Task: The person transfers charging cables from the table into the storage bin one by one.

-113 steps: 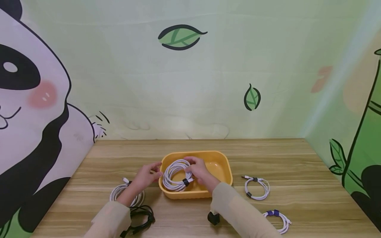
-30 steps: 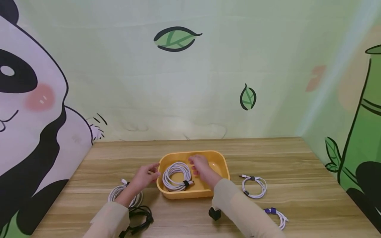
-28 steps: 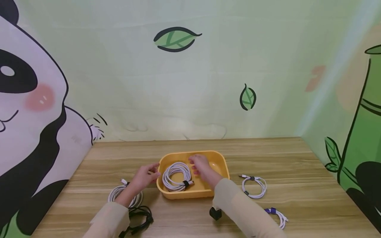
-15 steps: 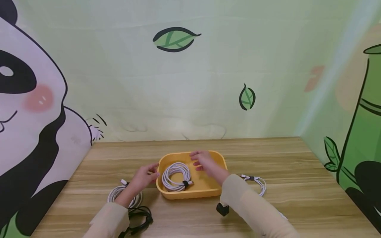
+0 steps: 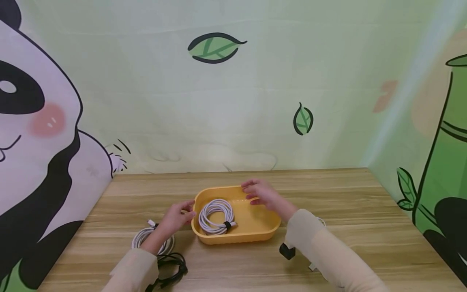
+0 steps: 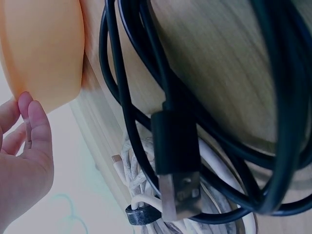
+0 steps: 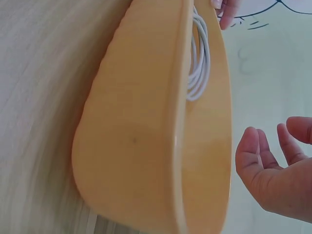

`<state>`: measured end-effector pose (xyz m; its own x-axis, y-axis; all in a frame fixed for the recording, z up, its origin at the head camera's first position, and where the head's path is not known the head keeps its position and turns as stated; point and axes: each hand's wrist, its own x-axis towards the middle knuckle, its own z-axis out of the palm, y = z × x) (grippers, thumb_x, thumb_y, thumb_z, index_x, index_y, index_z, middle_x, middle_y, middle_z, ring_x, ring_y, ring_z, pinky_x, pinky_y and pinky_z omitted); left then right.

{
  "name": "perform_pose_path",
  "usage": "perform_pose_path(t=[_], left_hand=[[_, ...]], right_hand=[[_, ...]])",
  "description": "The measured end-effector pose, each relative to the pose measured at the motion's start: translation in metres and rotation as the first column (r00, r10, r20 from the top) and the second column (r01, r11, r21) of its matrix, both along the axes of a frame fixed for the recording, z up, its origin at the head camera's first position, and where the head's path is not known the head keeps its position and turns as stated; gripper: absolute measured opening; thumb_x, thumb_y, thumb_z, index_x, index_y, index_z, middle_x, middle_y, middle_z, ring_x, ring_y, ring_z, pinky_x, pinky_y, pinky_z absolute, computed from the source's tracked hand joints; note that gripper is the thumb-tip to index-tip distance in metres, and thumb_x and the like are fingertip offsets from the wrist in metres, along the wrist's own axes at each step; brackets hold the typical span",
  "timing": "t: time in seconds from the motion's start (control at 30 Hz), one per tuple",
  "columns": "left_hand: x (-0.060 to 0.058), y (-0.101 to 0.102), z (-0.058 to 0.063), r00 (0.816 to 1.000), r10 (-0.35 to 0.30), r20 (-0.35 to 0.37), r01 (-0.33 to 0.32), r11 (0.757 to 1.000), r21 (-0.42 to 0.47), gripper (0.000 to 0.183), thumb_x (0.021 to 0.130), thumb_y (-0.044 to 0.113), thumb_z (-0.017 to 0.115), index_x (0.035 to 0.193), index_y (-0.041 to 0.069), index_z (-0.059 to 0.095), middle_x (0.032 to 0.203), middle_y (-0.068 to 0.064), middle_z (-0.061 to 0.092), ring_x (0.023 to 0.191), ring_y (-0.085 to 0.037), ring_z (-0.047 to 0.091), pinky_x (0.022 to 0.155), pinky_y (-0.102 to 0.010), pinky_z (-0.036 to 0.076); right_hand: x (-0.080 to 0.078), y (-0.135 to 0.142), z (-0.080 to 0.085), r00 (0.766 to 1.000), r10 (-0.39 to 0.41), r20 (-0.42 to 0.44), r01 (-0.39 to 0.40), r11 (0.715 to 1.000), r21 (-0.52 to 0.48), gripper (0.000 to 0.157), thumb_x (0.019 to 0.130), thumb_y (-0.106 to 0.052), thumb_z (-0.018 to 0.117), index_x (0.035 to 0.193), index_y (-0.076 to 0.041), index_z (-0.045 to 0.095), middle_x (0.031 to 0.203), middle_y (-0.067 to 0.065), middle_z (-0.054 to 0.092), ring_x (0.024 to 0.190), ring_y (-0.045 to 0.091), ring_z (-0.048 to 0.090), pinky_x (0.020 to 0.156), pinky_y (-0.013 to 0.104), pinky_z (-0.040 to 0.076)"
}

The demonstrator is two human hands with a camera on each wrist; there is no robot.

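Note:
A coil of white cable (image 5: 204, 217) bound with a black strap lies in the left part of a yellow plastic tray (image 5: 259, 223). At the tray's left end my left hand (image 5: 173, 221) touches the rim with loosely bent fingers. Over the tray's back right part hovers my right hand (image 5: 264, 194), its fingers spread and relaxed, holding nothing. The right wrist view shows that hand (image 7: 278, 170) apart from the tray. Under my left forearm lie a strapped grey-white cable coil (image 5: 138, 239) and a black cable (image 5: 178, 276) with a USB plug (image 6: 176, 141).
My right sleeve hides most of a thin white cable (image 5: 322, 221) on the right of the wooden table (image 5: 226, 267). A white connector (image 5: 312, 267) peeks out below it. A small black block (image 5: 287, 251) is at the right cuff. A printed cloth backdrop stands behind.
My right hand has let go of the white cable coil, which now lies in the tray, and has moved right and back. The left hand has stayed at the tray's left end.

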<state>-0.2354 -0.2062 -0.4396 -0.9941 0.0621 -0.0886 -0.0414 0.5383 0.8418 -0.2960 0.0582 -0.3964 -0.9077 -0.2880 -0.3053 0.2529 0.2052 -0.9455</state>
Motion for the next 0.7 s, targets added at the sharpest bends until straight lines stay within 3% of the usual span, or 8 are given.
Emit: perform_pose_path(t=[0.7], left_hand=[[-0.001,0.0,-0.002,1.0,0.003,0.004,-0.003,1.0,-0.001,0.043,0.086,0.004,0.054,0.127,-0.003,0.044,0.099,-0.016,0.054,0.078,-0.015,0.056,0.07,-0.034,0.054]], right_hand=[[-0.001,0.053,0.009,0.997,0.083,0.002,-0.083,0.994,-0.078,0.031,0.083,-0.013,0.056,0.112,-0.003,0.05,0.089,-0.002,0.06,0.076,0.015,0.057,0.065,0.026,0.049]])
